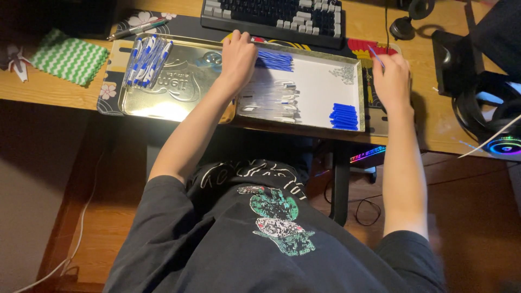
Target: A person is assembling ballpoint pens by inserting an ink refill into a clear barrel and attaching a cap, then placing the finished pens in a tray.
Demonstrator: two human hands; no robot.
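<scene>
Blue refill (pixel 375 56) pinched in right hand (pixel 392 81)

From my remote seat I see a glossy, gold-toned metal lid (pixel 168 89) with raised embossing that throws back the light. Beside it the metal tray (pixel 355 59) has the same brassy rim, but its floor looks matt white, like paper. The pens (pixel 146 61) on the lid are smooth plastic, white and blue; the barrels (pixel 271 97) in the tray look like clear plastic, and the blue caps (pixel 344 116) look matt. The surface (pixel 445 122) is warm wood with a soft sheen. A green-and-white cloth (pixel 68 55) looks knitted and rough. The keyboard (pixel 274 19) is matt plastic.
</scene>
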